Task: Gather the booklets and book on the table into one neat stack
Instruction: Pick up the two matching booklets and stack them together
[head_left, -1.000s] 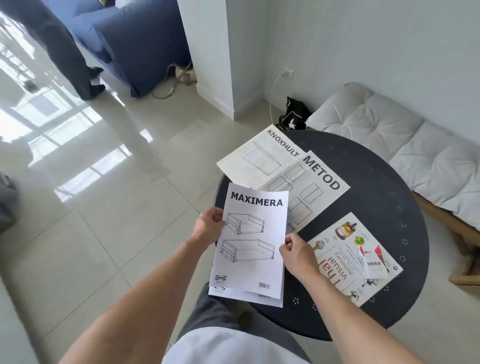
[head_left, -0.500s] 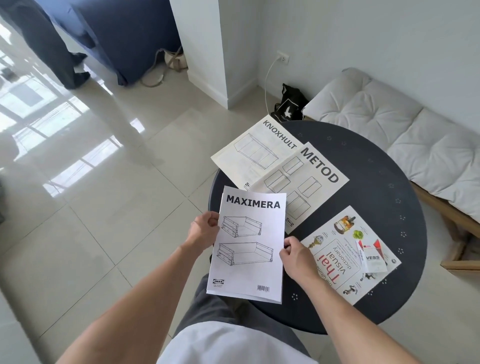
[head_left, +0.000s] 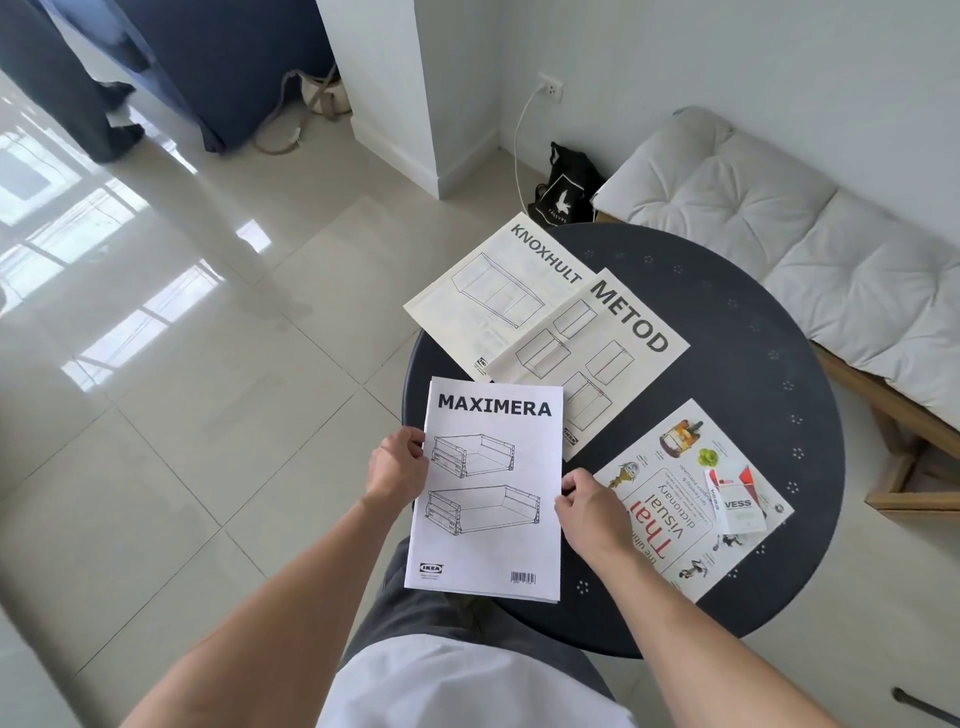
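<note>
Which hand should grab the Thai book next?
Probably the right hand. It sits right beside the Thai book, while the left hand is across the MAXIMERA booklet and can hold it alone. A small VESS packet lies on the book.

I have just one view, from the camera worn on the head, and it looks forward and steeply down. It sits close above the forearms, which come up from the bottom edge of the picture. The round dark tabletop (head_left: 727, 322) fills the right half at near to middle range, and tiled floor (head_left: 182, 389) takes the left half. The wide angle bends the far wall and the cushioned bench (head_left: 779, 218) at far right. With no second view, nothing overlaps.
</note>
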